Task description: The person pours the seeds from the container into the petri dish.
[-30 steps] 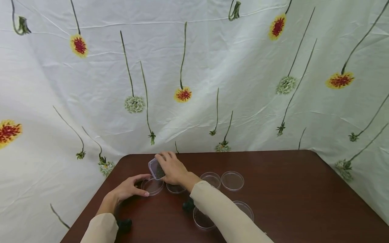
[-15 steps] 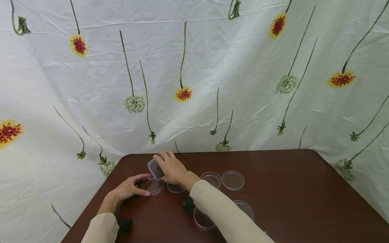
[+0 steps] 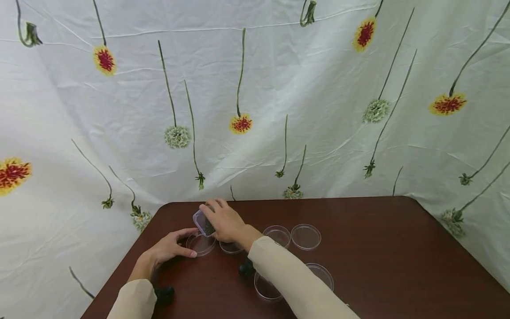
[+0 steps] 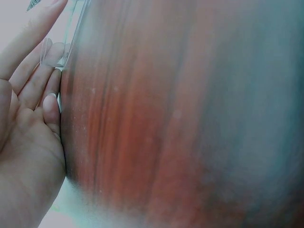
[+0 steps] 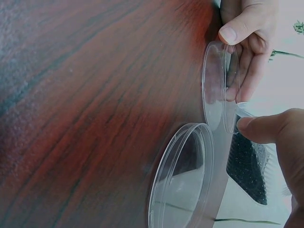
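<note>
Six clear dishes (image 3: 305, 237) on this table, and only one gets hands-on attention: the leftmost dish (image 3: 200, 249). The left hand (image 3: 165, 248) has it pinched at the sides, thumb on the near edge, fingers round the far one, I'd guess because light plastic slides easily. The right hand (image 3: 227, 223) grips a small clear container (image 3: 203, 222) of dark grains (image 5: 247, 166), tipped with its low end right at that dish's rim. Holding it that close probably helps avoid spills. Can't tell whether any grains are in the dish.

Another dish (image 5: 183, 180) sits just beside it, under the right hand, with two more off to the right and two nearer the person, partly behind the right sleeve (image 3: 296, 274). Spread like that, they're probably easy to reach one at a time.

Tabletop (image 3: 398, 257) is dark reddish-brown with streaky wood grain and rounded far corners. Behind it hangs a creased whitish cloth (image 3: 338, 110) with printed flowers (image 3: 447, 105), red-and-yellow ones and puffy pale ones, lots of them upside down.
</note>
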Demonstrator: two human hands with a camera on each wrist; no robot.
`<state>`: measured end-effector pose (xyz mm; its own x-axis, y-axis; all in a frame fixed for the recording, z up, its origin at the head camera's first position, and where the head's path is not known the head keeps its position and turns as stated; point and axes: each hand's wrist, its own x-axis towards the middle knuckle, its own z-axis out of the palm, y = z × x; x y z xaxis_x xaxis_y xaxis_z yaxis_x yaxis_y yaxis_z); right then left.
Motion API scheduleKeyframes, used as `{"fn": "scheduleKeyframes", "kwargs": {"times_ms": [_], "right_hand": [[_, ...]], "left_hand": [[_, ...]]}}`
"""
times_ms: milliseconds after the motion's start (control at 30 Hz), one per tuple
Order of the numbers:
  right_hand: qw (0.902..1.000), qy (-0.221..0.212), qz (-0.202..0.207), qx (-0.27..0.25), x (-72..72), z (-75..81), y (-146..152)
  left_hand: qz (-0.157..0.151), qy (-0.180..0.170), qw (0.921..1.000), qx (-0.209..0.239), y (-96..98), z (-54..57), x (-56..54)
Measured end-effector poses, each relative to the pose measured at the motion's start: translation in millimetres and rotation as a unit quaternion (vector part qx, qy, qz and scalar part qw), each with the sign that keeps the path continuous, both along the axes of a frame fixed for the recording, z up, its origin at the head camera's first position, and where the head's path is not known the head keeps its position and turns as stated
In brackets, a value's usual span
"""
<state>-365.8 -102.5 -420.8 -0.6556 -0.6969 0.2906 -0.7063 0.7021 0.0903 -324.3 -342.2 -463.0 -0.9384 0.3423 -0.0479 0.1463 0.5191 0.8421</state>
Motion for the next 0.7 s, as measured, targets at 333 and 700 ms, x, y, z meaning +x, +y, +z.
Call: {"fn": "scheduleKeyframes", "kwargs": {"times_ms": [333, 700], "right_hand": [[0.9997, 0.020, 0.003, 0.013, 0.4, 0.5, -0.3], [0.9997, 0.021, 0.005, 0.012, 0.2, 0.1, -0.8]], "left_hand": [[-0.004, 0.004, 1.0000, -0.002, -0.1, 0.4, -0.5], [-0.004, 0.002, 1.0000, 0.002, -0.9, -1.2, -2.1]]}}
